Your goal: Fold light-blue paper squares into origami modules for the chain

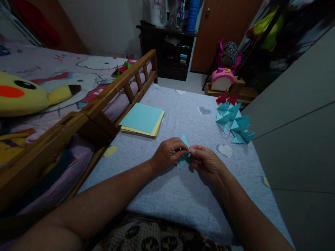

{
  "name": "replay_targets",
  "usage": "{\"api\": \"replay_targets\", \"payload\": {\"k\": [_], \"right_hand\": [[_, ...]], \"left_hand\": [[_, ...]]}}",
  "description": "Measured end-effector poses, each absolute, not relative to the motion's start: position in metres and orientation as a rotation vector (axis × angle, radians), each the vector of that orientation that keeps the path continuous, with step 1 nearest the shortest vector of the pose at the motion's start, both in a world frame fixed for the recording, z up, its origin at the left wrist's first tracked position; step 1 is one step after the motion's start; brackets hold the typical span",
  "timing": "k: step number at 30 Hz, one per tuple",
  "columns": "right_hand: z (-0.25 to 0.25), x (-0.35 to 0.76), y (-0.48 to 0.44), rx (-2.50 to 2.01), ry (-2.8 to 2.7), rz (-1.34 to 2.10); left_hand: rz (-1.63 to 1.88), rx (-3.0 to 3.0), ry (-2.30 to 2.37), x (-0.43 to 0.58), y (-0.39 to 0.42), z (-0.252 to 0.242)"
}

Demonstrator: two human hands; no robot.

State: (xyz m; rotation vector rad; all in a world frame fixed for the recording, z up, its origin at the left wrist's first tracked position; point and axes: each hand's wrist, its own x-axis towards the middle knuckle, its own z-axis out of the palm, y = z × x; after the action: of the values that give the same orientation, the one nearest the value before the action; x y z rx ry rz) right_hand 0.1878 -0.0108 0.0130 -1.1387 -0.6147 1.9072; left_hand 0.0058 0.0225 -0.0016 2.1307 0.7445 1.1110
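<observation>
Both of my hands meet over a pale quilted mattress [167, 195] and pinch a small folded teal paper piece [184, 142]. My left hand [167, 153] is closed on its left side, thumb and fingers pressed together. My right hand [205, 159] is closed on its right side. The paper's tips stick out above and below my fingers; its middle is hidden by them. A stack of square paper sheets [142, 119], teal on top with yellow beneath, lies to the upper left of my hands.
Several finished teal folded pieces with two red ones [232, 120] lie at the mattress's right edge. A wooden bed rail [104, 101] runs along the left, with a yellow plush toy [23, 94] beyond it. A grey wall [295, 115] stands on the right. A dark cabinet [167, 48] is at the back.
</observation>
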Motion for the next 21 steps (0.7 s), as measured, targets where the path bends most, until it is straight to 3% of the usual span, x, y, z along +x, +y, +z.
{"api": "replay_targets", "payload": {"k": [21], "right_hand": [[0.0085, 0.1863, -0.0114, -1.129, -0.629, 1.877]], "left_hand": [[1.088, 2.092, 0.717, 0.0046, 0.0241, -0.0001]]}}
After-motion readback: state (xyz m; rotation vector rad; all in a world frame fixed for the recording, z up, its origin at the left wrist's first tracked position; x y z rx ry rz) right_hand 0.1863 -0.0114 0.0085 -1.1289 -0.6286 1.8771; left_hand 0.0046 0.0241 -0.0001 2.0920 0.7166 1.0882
